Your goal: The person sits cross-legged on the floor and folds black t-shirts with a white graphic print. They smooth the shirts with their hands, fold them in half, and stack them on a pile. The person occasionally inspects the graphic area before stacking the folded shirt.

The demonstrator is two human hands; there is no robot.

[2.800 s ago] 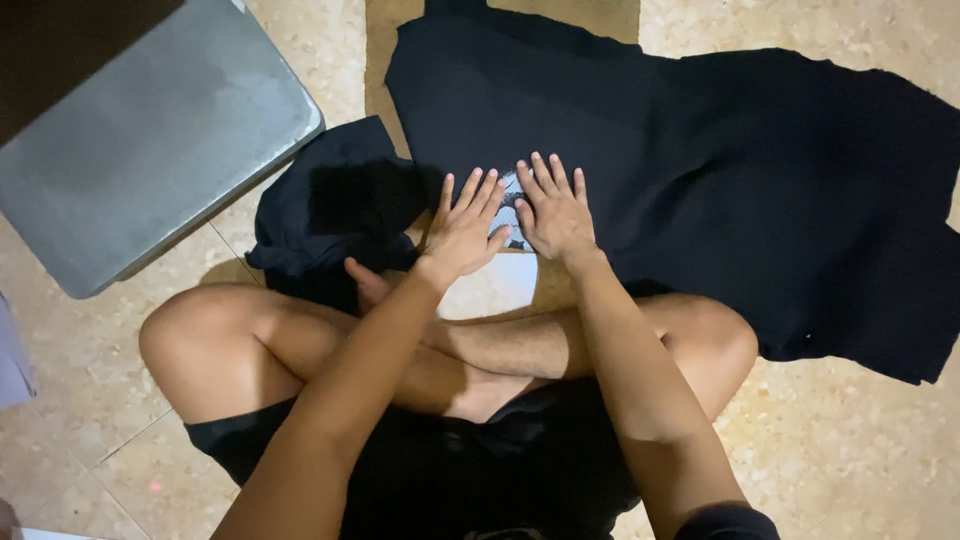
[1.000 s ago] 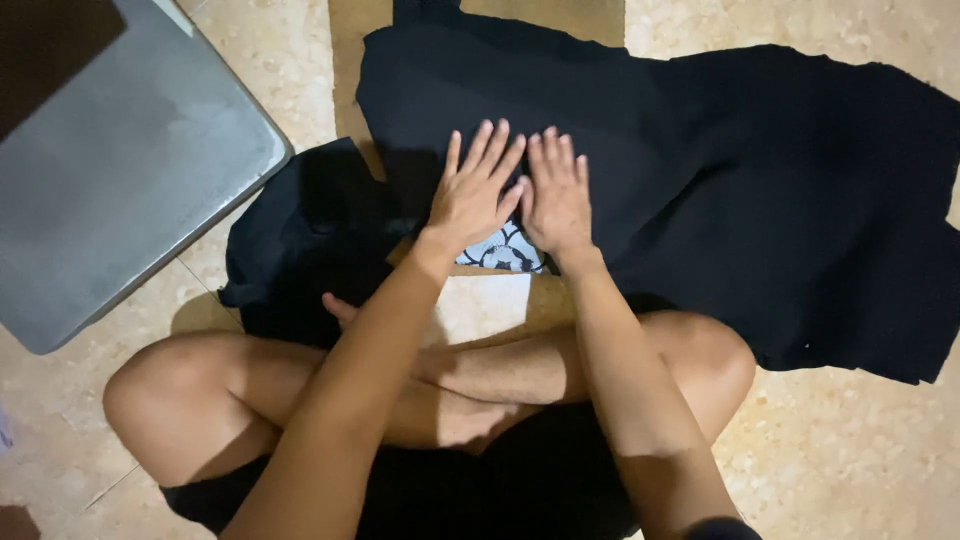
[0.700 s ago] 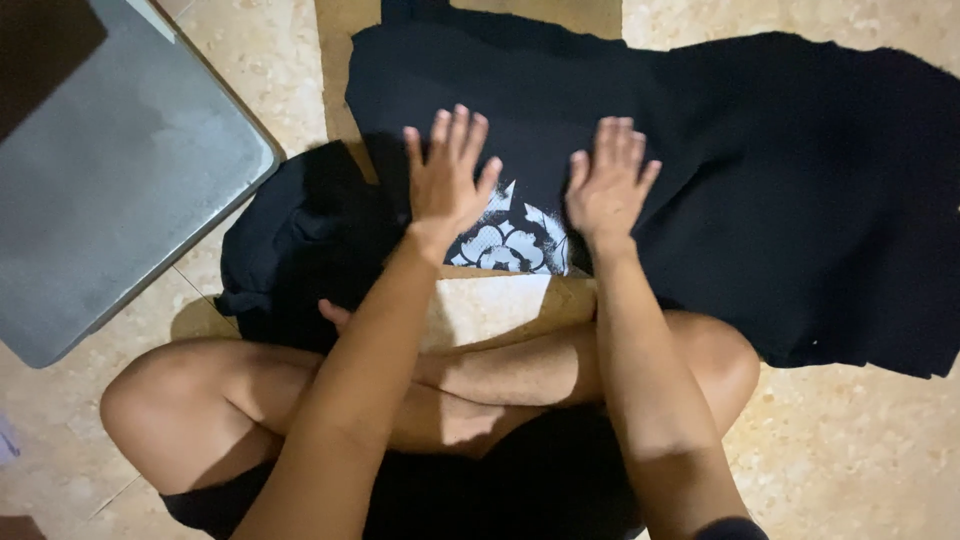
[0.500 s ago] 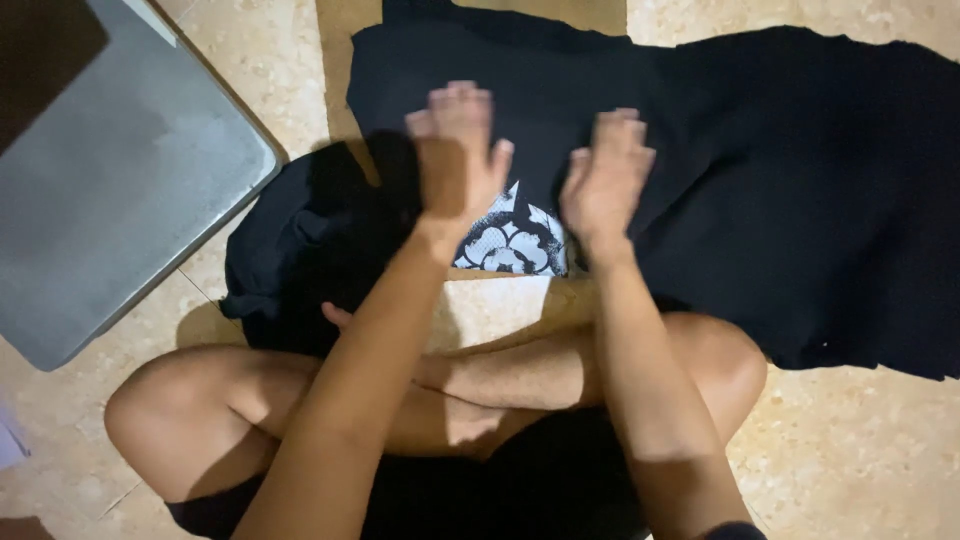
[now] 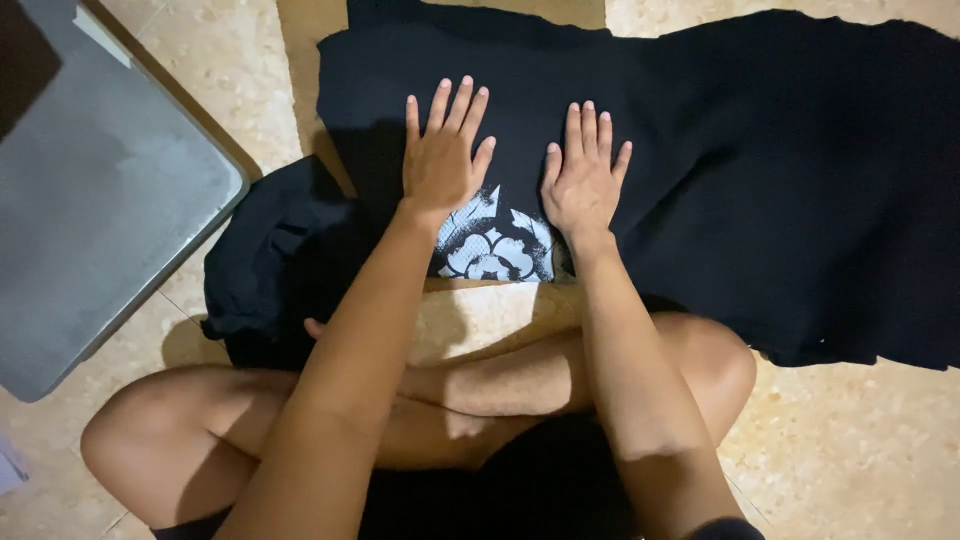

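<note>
Since the frame half a second earlier, both hands had settled flat again on the cloth, no longer blurred in motion, and sat slightly farther up the garment. At the far left lay a flat grey metal tray with rounded corners [image 5: 100, 210], resting on the beige speckled tile floor [image 5: 230, 70]. Just beside its right edge sat a crumpled black cloth bundle [image 5: 275, 265], touching the person's bare crossed legs [image 5: 480, 385]. Next came the left hand [image 5: 440, 160], open with fingers spread, palm pressed down on the large black fabric garment [image 5: 760, 200] that was spread across the floor in front of the knees. Between the two wrists, a white floral print on the garment [image 5: 495, 245] showed at the hem nearest the person. The right hand [image 5: 583, 180] lay open too, fingers together and flat on the same black fabric, near the left hand but apart from it. Neither hand gripped anything. Farther right, the garment stretched out wide to the picture's edge, its lower border lying on the tiles beside the right knee.
</note>
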